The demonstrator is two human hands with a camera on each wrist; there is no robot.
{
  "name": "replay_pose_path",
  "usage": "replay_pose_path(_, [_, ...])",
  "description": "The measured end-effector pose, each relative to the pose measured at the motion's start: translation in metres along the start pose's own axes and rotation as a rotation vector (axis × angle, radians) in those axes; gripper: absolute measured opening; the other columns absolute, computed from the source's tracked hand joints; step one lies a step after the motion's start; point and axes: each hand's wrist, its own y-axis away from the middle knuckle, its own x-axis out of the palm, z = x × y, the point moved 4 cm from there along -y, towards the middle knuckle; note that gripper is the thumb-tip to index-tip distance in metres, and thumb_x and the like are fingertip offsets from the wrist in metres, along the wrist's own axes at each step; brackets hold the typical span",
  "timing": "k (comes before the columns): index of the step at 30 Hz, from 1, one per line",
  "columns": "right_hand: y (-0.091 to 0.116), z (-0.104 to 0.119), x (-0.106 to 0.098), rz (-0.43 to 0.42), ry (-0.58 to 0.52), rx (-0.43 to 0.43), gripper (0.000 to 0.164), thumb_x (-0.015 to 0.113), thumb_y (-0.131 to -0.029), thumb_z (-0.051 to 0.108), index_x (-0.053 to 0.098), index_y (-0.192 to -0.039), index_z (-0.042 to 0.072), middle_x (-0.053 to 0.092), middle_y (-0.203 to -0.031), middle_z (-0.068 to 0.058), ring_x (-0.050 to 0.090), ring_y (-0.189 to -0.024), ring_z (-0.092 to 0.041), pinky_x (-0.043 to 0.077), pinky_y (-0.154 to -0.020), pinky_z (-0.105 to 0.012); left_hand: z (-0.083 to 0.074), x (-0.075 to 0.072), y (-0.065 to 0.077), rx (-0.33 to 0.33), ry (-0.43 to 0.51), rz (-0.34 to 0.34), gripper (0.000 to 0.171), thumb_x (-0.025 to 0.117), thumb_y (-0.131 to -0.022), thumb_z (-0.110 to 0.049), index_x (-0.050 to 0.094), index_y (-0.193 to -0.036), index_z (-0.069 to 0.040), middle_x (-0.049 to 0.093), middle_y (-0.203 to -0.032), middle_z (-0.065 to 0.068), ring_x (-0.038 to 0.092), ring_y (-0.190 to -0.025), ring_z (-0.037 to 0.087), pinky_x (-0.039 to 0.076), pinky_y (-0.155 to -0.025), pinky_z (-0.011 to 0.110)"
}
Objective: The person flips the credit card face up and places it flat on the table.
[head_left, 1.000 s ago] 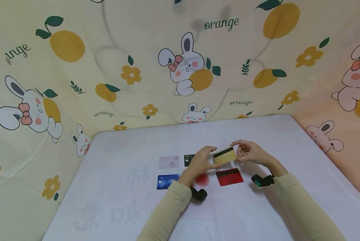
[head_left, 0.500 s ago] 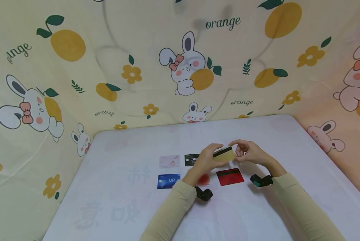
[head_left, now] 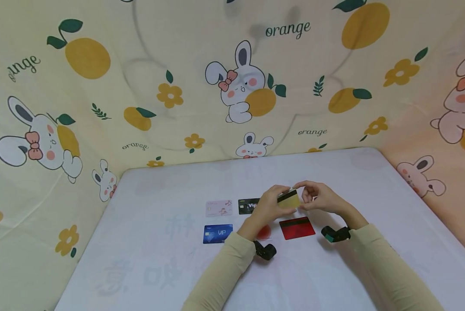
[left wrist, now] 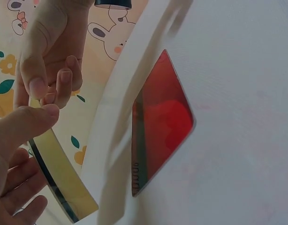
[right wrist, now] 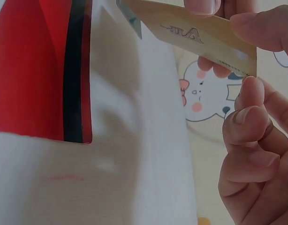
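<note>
On the table (head_left: 147, 203), near row: red card (head_left: 297, 229) flat, six o'clock of the raised gold card (head_left: 289, 201). Person's left hand (head_left: 268, 206) and right hand (head_left: 324, 199) both pinch the gold card, presumably steadying it. Black card (head_left: 247, 207), nine o'clock, partly hidden. Gold card's lettering (right wrist: 184, 33) shows only from right wrist; dark stripe (left wrist: 51, 180), from head and left wrist.

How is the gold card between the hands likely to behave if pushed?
The gold card shows nearly straight edges in the head view while held aloft, so it is likely fairly stiff. It looks thin, suggesting little weight. Its smooth-looking face could slip if gripped loosely.
</note>
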Motion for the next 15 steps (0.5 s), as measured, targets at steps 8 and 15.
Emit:
replay_pose_path(8, [0.0013,-0.0021,0.0009,0.019,-0.008,-0.006,0.051,0.075,-0.077,0.001,0.052,-0.122,-0.006,0.054,-0.072,0.008,0.052,-0.064,-0.005,0.047,-0.058,-0.022,-0.0034,-0.0021,0.0004,0.010,0.003,-0.008,0.056,0.081,-0.077,-0.024,0.061,-0.126,-0.006,0.064,-0.126,0.008,0.063,-0.110,0.017,0.051,-0.092,0.019])
replay_pose_path(15, [0.0028,-0.0018,0.0005,0.027,-0.045,0.006,0.054,0.074,-0.079,0.002,0.051,-0.127,-0.006,0.058,-0.076,0.008,0.057,-0.068,-0.005,0.050,-0.061,-0.023,-0.0044,-0.0032,0.0012,0.008,-0.007,-0.003,0.056,0.080,-0.078,-0.026,0.060,-0.127,-0.007,0.064,-0.127,0.007,0.063,-0.109,0.016,0.052,-0.089,0.017])
